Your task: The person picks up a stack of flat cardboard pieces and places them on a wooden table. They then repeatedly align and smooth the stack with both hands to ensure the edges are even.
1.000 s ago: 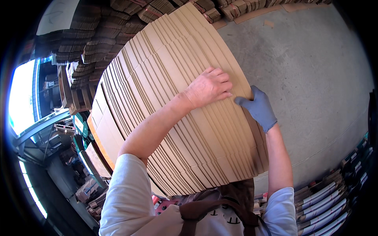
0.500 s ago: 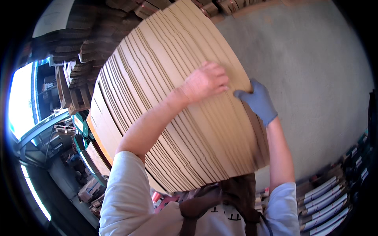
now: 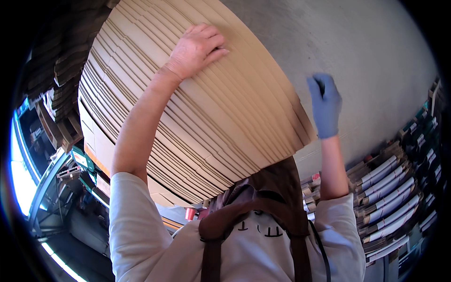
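Grey floor (image 3: 371, 61), one cardboard stack (image 3: 225, 113), two hands (image 3: 195, 51)

Two hands showed, the left hand (image 3: 197, 50) between eleven and twelve o'clock and the right hand (image 3: 327, 105) at two, with one glove (image 3: 329, 117) between them. Toward ten lay one pile (image 3: 225, 117) of well over a dozen cardboard sheets (image 3: 155, 84), too close-set to count exactly. There were two sleeves (image 3: 136, 221), at half past seven and four, one apron (image 3: 284, 181) with two straps (image 3: 211, 261) between five and half past six, one red cylinder (image 3: 190, 214) at seven, and one pallet (image 3: 49, 120) at nine.
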Tool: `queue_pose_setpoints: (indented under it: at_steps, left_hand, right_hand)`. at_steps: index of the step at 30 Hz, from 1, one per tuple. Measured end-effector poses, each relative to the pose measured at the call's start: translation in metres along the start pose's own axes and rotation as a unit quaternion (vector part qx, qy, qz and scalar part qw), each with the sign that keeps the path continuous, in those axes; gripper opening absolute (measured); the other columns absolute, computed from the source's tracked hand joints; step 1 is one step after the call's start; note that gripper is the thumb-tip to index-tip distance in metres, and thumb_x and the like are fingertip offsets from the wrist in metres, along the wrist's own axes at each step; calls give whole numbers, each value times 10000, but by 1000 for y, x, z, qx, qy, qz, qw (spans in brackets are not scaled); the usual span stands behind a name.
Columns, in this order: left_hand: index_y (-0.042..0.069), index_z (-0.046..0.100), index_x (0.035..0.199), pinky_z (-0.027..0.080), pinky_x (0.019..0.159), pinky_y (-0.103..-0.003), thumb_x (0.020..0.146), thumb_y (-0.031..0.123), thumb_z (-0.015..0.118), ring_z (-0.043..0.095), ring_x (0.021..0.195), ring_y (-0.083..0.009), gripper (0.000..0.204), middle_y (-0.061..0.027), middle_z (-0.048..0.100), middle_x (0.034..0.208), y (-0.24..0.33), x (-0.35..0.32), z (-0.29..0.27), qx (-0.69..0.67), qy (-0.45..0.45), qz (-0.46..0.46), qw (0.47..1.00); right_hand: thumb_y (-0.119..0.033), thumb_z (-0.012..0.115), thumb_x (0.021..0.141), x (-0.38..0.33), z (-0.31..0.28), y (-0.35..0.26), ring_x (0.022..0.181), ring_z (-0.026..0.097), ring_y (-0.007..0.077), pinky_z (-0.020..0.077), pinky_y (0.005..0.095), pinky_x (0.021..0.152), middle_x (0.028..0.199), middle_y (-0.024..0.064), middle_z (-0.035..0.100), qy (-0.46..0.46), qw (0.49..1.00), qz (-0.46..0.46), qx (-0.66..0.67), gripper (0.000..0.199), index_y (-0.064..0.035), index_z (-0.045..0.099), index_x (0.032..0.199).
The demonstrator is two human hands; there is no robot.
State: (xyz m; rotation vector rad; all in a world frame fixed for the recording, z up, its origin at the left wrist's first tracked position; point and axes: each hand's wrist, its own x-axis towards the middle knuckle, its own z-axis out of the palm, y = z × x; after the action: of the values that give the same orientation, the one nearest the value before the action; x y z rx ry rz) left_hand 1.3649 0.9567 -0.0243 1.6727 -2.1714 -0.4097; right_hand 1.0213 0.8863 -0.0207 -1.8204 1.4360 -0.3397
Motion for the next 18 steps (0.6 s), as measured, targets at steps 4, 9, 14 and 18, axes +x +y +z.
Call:
queue_pose_setpoints:
  at_steps: [4,9,14,18]
  left_hand:
    - [72,609,851,471,864,-408,829,206,752,563,923,-299,197,-73,587,897,2,3,0,-7,-3,-2,1000]
    - [76,603,844,474,863,-411,842,210,733,571,931,-305,187,-82,585,896,5,8,4,21,12,3,1000]
    - [103,622,915,465,924,-419,853,268,703,570,1002,-293,193,-79,596,951,2,-8,13,85,27,12,996]
    - [105,610,946,403,1015,-411,888,327,663,543,1094,-252,235,-64,592,1025,19,-4,-5,92,-51,-79,991]
  right_hand:
    - [-251,651,940,-83,-17,2,701,664,319,515,411,640,856,105,698,-92,995,1,-45,166,-85,649,949]
    - [-311,655,925,-121,1,5,716,657,334,520,441,636,828,109,661,-130,978,-79,-144,189,-126,619,931]
    - [-324,622,938,-100,16,-13,790,649,332,516,450,704,903,118,652,-118,952,-208,-188,201,-124,614,963]
    - [-338,609,943,-89,19,-30,815,649,339,512,467,733,912,123,648,-183,932,-233,-210,213,-129,620,982]
